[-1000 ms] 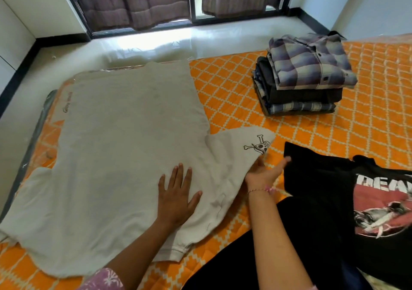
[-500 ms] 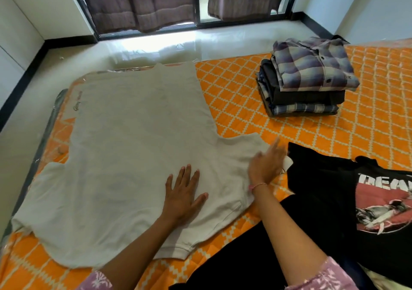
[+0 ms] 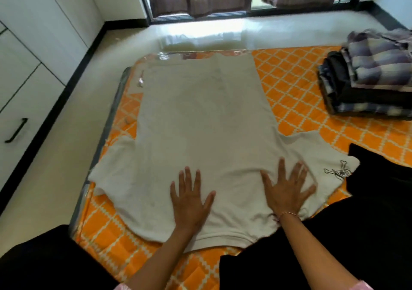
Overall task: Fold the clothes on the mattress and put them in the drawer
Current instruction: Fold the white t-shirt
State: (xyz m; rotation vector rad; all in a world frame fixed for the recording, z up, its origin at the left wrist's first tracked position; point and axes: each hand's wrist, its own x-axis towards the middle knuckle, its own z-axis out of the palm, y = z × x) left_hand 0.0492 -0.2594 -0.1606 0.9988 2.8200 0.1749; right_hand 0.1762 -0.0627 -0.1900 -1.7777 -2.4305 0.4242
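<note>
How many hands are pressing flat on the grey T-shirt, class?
2. The left hand lies near the T-shirt's collar edge at the middle; the right hand lies beside it, toward the sleeve with the skull print. None seems hidden.

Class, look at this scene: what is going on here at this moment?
A person is laying out a grey T-shirt on an orange mattress. The left hand and right hand both press flat on it, fingers spread; it is not yet folded. A stack of folded clothes sits far right, and a black shirt lies beside the grey one.
</note>
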